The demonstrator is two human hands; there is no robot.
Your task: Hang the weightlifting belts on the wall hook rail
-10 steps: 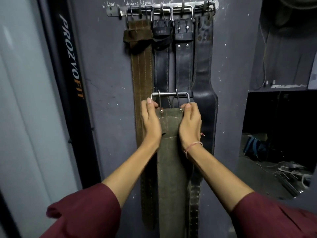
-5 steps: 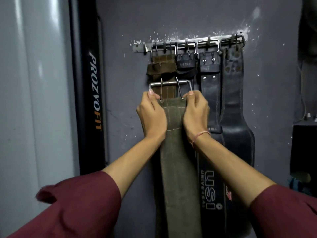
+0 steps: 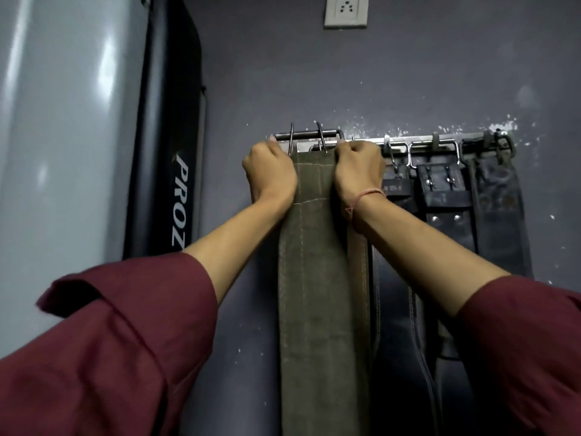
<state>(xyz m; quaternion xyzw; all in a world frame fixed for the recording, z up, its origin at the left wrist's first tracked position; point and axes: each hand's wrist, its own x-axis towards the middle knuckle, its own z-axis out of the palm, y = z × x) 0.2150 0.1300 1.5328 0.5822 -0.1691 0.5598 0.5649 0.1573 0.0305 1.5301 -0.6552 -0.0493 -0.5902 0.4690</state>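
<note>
Olive belt (image 3: pixel 314 262): matt, napped, suede-like; pale stitching.
Buckle (image 3: pixel 308 134): bare steel, dull shine.
Hook rail (image 3: pixel 402 141): bright metal.
Black belts (image 3: pixel 446 196): worn leather, scuffed, faint sheen; 2 metal rivets on one.
Wall (image 3: pixel 377 73): matt grey paint, chipped white round the rail.
Sleeve (image 3: pixel 125 341): maroon cloth, matt.
Left panel (image 3: pixel 63 121): smooth, glossy grey.

Grey wall (image 3: pixel 408 73), white socket (image 3: pixel 345 9), black pad (image 3: pixel 171 121) at left

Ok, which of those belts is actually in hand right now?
The olive-green suede belt at the left: left hand and right hand hold its top under the steel buckle. The black leather belts beside it hang untouched.
</note>
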